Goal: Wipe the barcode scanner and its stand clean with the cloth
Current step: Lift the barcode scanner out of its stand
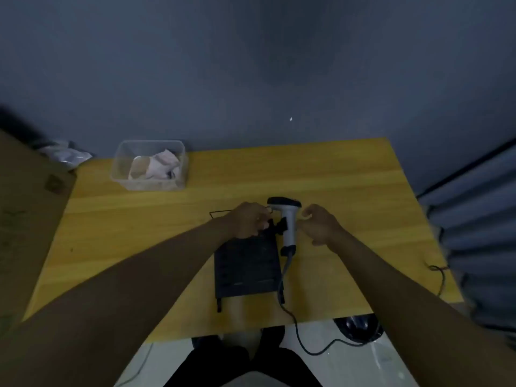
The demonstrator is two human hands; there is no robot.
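Note:
A barcode scanner [289, 229] with a pale grey handle and black head lies near the middle of the yellow table [134, 233]. Its grey cable [296, 326] runs off the near edge. Just left of it lies the flat black stand [248, 270], with two thin legs pointing toward me. My left hand [247, 222] rests on the stand's far end, fingers closed on the black bracket beside the scanner. My right hand [321, 225] hovers just right of the scanner handle, fingers curled and apart, holding nothing. White crumpled cloth [163, 163] sits in a clear tub.
The clear plastic tub [120, 174] stands at the table's back left. A brown cardboard box [25, 219] borders the left side, with a plastic bag [65, 156] behind it. A blue-grey ribbed surface [480, 233] stands at the right. A thin wire [441, 275] lies on the right edge.

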